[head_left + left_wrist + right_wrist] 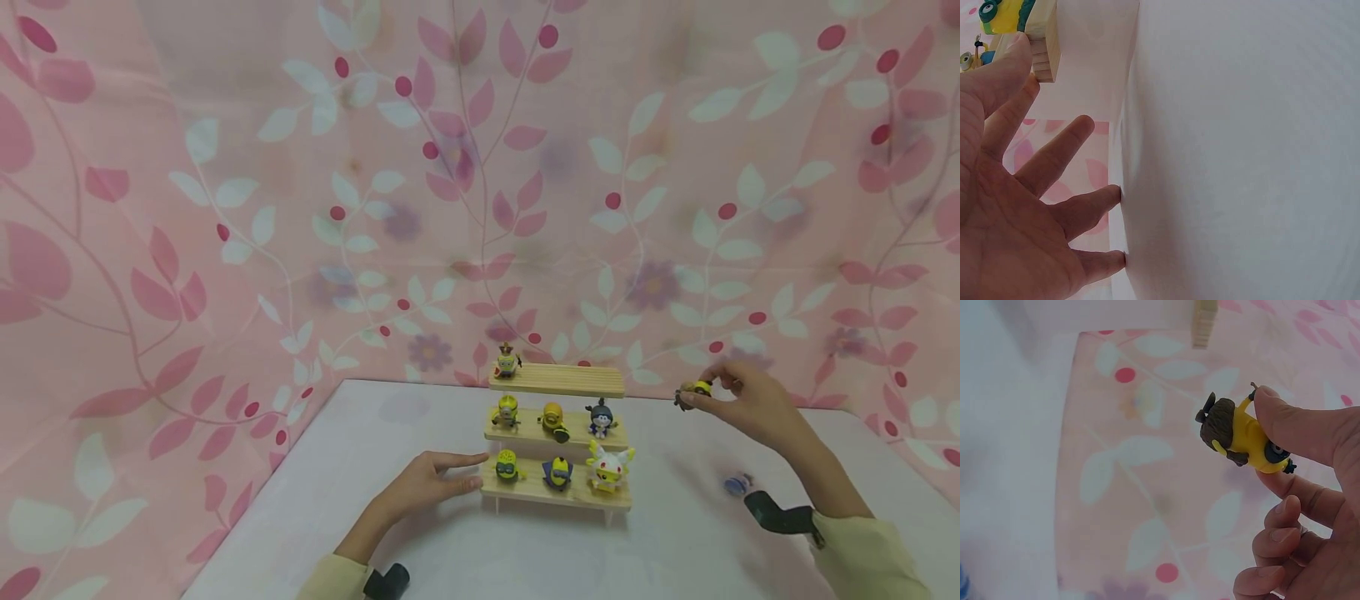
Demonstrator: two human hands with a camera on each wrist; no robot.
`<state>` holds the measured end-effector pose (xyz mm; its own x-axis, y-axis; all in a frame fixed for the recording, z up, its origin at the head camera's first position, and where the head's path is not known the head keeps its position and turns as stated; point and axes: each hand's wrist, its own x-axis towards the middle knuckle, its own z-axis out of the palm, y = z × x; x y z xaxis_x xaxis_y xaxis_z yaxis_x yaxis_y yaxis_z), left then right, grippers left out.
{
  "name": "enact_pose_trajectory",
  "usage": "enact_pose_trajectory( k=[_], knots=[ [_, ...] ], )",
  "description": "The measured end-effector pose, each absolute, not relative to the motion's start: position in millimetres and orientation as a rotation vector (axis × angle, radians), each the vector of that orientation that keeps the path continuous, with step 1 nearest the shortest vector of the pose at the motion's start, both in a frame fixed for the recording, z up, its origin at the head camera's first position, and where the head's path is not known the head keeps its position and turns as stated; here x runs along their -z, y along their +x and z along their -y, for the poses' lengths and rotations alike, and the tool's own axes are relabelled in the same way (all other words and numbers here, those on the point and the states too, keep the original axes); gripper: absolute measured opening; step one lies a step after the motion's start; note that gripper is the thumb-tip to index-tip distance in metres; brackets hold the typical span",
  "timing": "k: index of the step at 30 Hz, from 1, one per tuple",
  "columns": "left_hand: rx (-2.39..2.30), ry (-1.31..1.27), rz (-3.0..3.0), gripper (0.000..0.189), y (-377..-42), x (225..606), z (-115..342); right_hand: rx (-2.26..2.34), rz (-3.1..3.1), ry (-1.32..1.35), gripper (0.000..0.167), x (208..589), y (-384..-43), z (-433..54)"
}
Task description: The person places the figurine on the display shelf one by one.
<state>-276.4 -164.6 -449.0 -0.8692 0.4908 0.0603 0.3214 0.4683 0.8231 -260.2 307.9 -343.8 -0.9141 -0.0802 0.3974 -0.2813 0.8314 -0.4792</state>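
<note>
My right hand [757, 404] pinches a small yellow minion figurine [1250, 434] with a brown furry lower part between thumb and index finger, up and to the right of a three-tier wooden shelf [555, 495]. In the right wrist view the figurine is tipped sideways. At the shelf's left end, my left hand [431, 487] has its fingers spread, with thumb and index fingertips right at the bottom tier's edge. That tier bears a goggled green-and-yellow figurine [507, 467], a dark-caped one [557, 473] and a white-hooded one [609, 468].
The middle tier has three figurines, one of them dark-haired [601, 419]. A crowned figurine [507, 362] stands at the top tier's left end. A blue figurine [738, 484] lies on the white table [420, 417] near my right wrist. Behind hangs a pink floral cloth [480, 183].
</note>
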Motion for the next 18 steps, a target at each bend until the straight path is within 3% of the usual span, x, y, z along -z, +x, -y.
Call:
enact_pose_trajectory(
  k=[18],
  knots=[
    [-1.373, 0.725, -2.523, 0.04, -276.9, 449.9, 164.6, -0.801, 2.629, 0.347, 0.043, 307.5, -280.0, -261.2]
  ],
)
